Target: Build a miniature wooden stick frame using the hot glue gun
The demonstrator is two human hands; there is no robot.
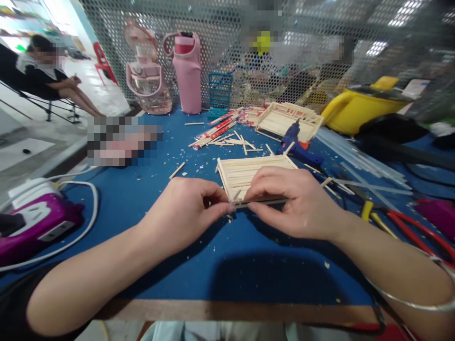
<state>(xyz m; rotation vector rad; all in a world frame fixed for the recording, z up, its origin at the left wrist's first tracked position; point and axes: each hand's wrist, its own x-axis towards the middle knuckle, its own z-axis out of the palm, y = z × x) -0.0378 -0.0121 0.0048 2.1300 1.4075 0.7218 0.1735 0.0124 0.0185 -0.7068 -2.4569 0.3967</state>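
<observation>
A flat panel of glued wooden sticks [245,171] lies on the blue table [227,265] in front of me. My left hand [185,208] pinches the panel's near left corner, fingers closed on it. My right hand [291,199] covers the near right part of the panel, with the fingers pressed along its front edge stick.
Loose sticks [222,135] and a second stick frame [287,121] lie behind, beside a blue glue gun [296,144]. Red pliers [405,222] sit at right, a purple device with white cable [39,222] at left. Pink bottles [187,71], a yellow container [359,109] and a mesh wall stand at the back.
</observation>
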